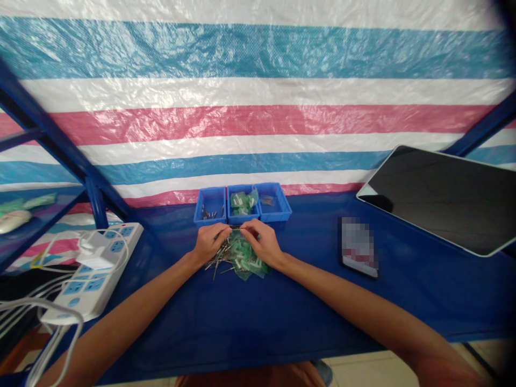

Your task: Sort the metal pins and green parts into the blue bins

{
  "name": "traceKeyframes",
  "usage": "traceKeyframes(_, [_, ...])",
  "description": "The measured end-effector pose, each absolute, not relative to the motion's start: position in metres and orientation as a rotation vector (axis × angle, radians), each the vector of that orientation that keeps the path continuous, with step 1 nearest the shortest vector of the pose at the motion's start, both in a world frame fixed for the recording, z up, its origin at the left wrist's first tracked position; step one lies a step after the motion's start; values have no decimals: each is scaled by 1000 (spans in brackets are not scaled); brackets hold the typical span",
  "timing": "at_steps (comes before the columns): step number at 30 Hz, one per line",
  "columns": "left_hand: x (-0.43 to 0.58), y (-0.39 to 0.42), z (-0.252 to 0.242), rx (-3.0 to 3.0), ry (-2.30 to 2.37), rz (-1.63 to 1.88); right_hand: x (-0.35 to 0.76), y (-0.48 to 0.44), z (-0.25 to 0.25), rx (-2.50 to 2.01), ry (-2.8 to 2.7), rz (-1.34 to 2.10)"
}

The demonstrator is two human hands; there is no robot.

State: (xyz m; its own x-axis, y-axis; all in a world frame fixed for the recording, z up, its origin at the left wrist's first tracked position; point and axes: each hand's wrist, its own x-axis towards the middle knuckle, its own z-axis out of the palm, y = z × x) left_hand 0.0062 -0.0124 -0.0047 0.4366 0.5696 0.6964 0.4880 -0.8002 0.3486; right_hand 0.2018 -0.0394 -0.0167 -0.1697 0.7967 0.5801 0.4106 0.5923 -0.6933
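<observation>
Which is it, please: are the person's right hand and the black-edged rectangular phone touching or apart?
Apart: the head view shows blue tabletop between the right hand and the phone.

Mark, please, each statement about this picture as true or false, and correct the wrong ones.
1. Three blue bins stand side by side beyond the left hand and the right hand. True.
2. The phone lies under the left hand. False: it lies apart from both hands, on the right side.
3. Green packets are in the middle bin. True.
4. The power strip is on the right side. False: it is on the left.
5. Thin metal pieces lie heaped at the hands. True.
</observation>
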Motion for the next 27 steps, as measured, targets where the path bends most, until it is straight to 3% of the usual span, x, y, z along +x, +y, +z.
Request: traceKeyframes(27, [8,-12,-7,2544,791,1415,201,-39,-17,-920,-1827,429])
